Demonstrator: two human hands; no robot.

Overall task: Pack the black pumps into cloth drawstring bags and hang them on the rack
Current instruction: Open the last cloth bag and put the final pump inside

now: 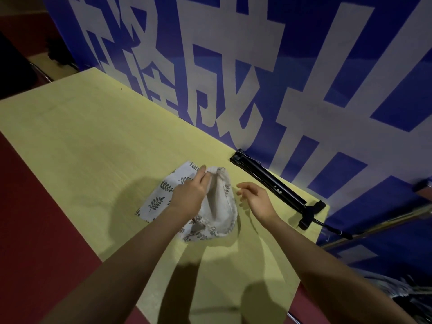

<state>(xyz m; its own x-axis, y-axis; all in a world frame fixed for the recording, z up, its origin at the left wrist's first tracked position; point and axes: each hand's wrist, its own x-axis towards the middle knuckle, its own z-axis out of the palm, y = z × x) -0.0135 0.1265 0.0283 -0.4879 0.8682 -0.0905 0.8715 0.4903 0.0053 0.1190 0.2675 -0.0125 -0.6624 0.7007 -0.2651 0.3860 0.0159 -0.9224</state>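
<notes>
Two bags lie mid-bench (81,136): a flat one (161,195) at 9 o'clock of a full bag (219,206). The left hand (189,197) pinches the full bag's gathered neck. The right hand (257,199), at its 3 o'clock, hovers with fingers (243,187) loosely spread, holding nothing.

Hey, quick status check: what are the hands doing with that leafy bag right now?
Left hand pinches drawstring bag at its gathered mouth. Right hand open beside it, holding nothing. No pumps in view. Folded black stand lies clear, by the wall.
</notes>
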